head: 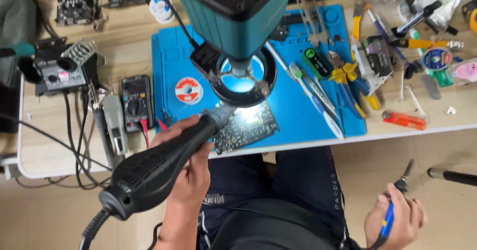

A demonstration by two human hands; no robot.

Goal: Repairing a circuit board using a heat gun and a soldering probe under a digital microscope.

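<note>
Left hand (186,173) wraps a closed grip around the hot-air gun (159,168), whose nozzle points up-right at the circuit board (246,127) at frame centre; right hand (397,220), lower right, clasps what is probably a soldering iron (392,210).

A black multimeter (136,102), solder spool (189,90), yellow-handled pliers (354,82) and orange lighter (404,120) lie on the bench.
</note>
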